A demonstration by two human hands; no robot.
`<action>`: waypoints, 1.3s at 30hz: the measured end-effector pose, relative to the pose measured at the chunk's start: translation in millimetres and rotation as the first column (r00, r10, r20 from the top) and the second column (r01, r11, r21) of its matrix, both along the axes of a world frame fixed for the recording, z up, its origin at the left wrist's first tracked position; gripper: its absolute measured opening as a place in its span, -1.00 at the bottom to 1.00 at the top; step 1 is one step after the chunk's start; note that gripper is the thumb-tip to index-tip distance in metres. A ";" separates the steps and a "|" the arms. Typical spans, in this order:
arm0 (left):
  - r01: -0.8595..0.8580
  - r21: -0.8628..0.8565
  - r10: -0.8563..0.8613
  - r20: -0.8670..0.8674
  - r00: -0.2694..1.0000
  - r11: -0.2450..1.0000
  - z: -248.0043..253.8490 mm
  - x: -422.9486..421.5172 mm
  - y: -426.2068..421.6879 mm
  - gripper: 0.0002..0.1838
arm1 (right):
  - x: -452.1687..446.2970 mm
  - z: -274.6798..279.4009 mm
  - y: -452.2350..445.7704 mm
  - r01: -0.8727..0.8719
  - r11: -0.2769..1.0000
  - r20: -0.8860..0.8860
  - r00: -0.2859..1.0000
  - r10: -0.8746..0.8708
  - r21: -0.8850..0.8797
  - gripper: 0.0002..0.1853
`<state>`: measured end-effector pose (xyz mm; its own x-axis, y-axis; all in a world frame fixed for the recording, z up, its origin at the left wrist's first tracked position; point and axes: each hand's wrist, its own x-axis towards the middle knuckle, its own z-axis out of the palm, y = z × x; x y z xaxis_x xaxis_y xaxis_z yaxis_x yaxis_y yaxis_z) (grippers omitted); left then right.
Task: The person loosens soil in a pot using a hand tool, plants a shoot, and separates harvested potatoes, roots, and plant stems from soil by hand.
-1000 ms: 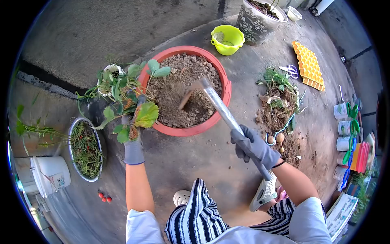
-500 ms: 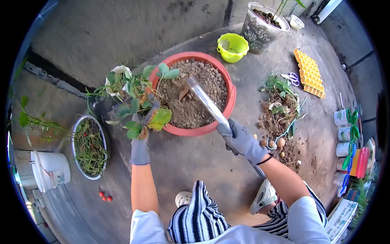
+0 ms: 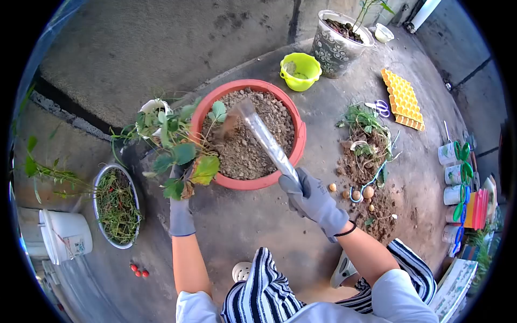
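Note:
My right hand (image 3: 314, 199), in a grey glove, is closed around the silvery handle of a hand hoe (image 3: 269, 144). The brown head of the hoe is smeared by motion above the soil (image 3: 253, 156) in a round red pot (image 3: 302, 134). My left hand (image 3: 180, 209), also gloved, reaches in at the pot's left side beneath a leafy plant (image 3: 183, 153). Leaves cover its fingers, so its grip is hidden. The plant's stems lean over the left rim, and one leaf is yellowing.
A yellow-green bucket (image 3: 300, 71) and a patterned planter (image 3: 339, 48) stand behind. On the right lie uprooted plants (image 3: 366, 129), purple scissors (image 3: 380, 107), a yellow egg tray (image 3: 403, 99) and several jars (image 3: 452, 175). Left are a basin (image 3: 139, 215), a white bucket (image 3: 67, 237) and red fruits (image 3: 139, 271).
The hoe's head has lifted off the soil and shifted left, with my right hand slightly higher and farther left. My left hand is still under the leaves. The whole view has shifted a little.

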<state>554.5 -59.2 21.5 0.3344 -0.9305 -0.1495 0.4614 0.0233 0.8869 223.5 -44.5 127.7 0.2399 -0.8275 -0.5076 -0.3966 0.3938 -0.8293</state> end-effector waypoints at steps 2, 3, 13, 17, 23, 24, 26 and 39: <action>-0.011 0.001 0.011 -0.003 1.000 1.000 -3.1 -0.5 3.9 -0.45 | 1.5 -17.7 5.0 -0.038 0.960 -0.076 0.997 0.017 -0.278 -0.61; -0.016 0.001 0.016 -0.008 1.000 1.000 -4.3 -0.9 4.8 -0.45 | 5.1 -20.0 2.5 -0.019 0.957 -0.090 0.996 -0.007 -0.288 -0.61; -0.053 -0.055 0.053 0.005 0.999 0.997 2.9 -8.3 31.8 -0.43 | -14.7 34.9 23.9 -0.019 0.995 0.287 0.957 0.047 -0.097 -0.57; 0.022 -0.099 -0.001 0.201 0.980 0.995 5.4 -16.5 29.8 -0.43 | -19.7 63.4 6.3 -0.209 0.903 0.323 0.943 0.084 0.375 -0.42; 0.049 -0.198 0.006 0.268 0.963 0.979 4.9 -21.7 35.0 -0.43 | -18.6 28.9 -23.5 -0.653 0.739 -0.672 0.624 0.399 -0.168 -0.24; -0.034 -0.102 0.066 0.333 0.941 0.994 2.3 -30.7 43.1 -0.39 | -15.6 26.1 -32.6 -0.699 0.686 -0.694 0.596 0.403 -0.202 -0.23; -0.124 0.123 0.075 0.346 0.935 0.985 -8.0 -35.7 53.9 -0.31 | -2.2 4.7 -45.6 -0.763 0.610 -0.766 0.517 0.381 -0.212 -0.25; -0.096 -0.023 0.087 0.670 0.737 0.995 -27.1 -52.6 38.9 -0.57 | 23.7 22.6 -65.0 -0.886 0.436 -0.940 0.003 0.341 0.156 -0.20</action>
<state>501.9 -20.3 -5.5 0.4361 -0.8898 0.1348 -0.2550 0.0214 0.9667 247.3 -109.5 150.4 0.4993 -0.7015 -0.5086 -0.7338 -0.6544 0.1822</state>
